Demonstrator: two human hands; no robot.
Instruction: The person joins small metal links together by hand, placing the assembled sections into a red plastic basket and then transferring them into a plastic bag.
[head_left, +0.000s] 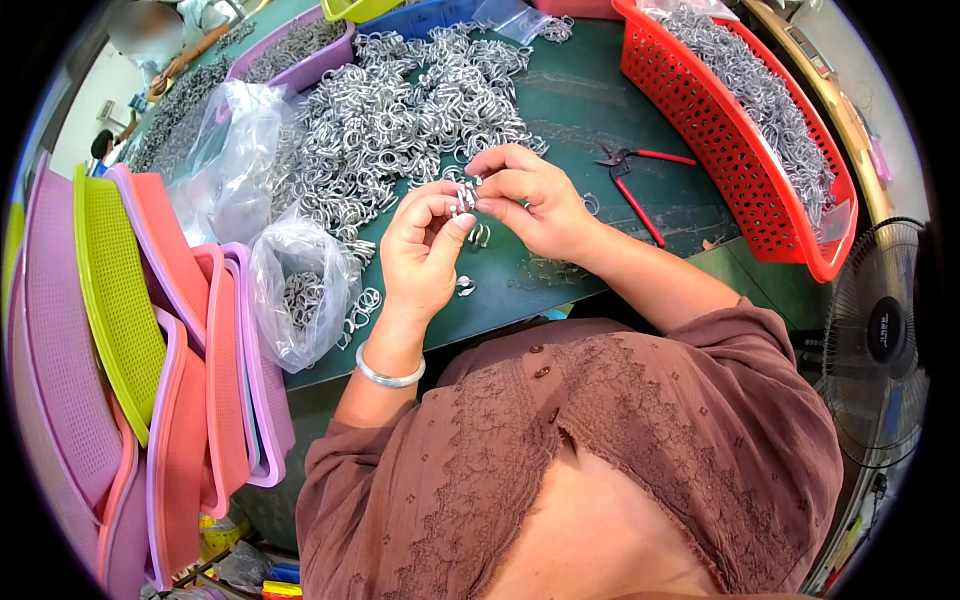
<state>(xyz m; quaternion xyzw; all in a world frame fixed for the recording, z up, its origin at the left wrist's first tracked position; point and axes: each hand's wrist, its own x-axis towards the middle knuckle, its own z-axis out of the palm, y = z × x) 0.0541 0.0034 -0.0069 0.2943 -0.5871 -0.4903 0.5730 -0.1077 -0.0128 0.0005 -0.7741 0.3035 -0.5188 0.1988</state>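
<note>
Both of my hands meet over the near side of the green table, fingers pinched on a few small silvery metal rings [466,194]. My left hand [420,245], with a bangle on its wrist, grips them from the left. From the other side, the thumb and fingertips of my right hand [535,205] close on the same rings. Just below the fingers, a loose ring piece [480,236] shows, and another small piece [465,286] lies nearer me. A large heap of similar rings [400,120] spreads beyond my hands.
Red-handled cutting pliers [640,180] lie right of my hands. A red perforated basket [690,120] full of metal pieces stands far right, above a fan [880,335]. At left are a plastic bag [300,255] holding rings and stacked colored baskets [125,300]. A purple tray [335,52] sits behind.
</note>
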